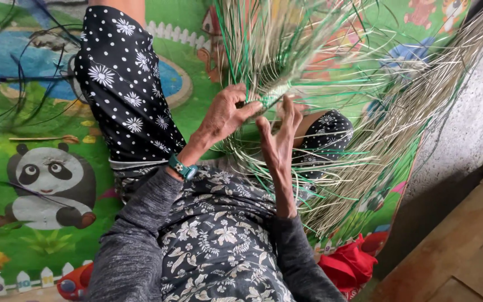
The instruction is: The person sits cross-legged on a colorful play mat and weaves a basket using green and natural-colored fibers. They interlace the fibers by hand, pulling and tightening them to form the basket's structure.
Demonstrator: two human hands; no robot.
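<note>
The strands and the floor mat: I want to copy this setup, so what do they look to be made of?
The pale strands look like dried grass or reed: matte, straw-coloured, stiff. The green strands among them look like glossy plastic or dyed fibre. The mat looks like printed foam or vinyl, smooth, with cartoon pictures.

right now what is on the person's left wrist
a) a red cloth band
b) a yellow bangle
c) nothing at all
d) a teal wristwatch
d: a teal wristwatch sits on the wrist just behind the left hand, at the edge of the grey knitted sleeve, while that hand's fingers pinch the woven bundle of pale and green straw strips.
</note>
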